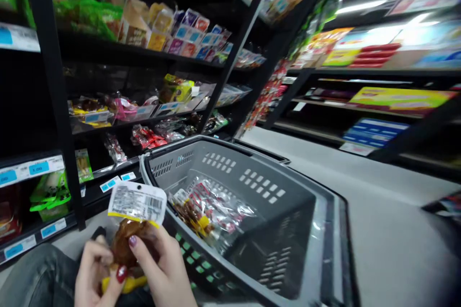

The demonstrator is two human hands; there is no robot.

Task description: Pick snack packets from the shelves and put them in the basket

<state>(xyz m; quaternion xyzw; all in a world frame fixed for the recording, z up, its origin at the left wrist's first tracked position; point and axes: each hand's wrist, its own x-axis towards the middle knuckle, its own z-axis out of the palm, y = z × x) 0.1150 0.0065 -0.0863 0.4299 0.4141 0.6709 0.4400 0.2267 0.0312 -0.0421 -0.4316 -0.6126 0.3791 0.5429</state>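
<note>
Both of my hands grip a snack packet [135,244] with brown contents, yellow edging and a white barcode label at its top. My left hand [95,273] pinches the lower left part of it. With thumb laid across the front, my right hand [162,268] holds the right side. Just beyond my hands stands a grey shopping basket [252,168] with slotted walls. Inside it lie several clear plastic packets [223,206], some with red print, and brown and yellow packets [196,216] at the near left. What the packet in my hands holds exactly cannot be made out.
Black shelving [54,81] with snack packs and price tags [39,168] runs along the left. More shelves [360,74] with boxed goods stand to the right, past a pale floor [389,230]. My bent knee [39,273] shows at lower left.
</note>
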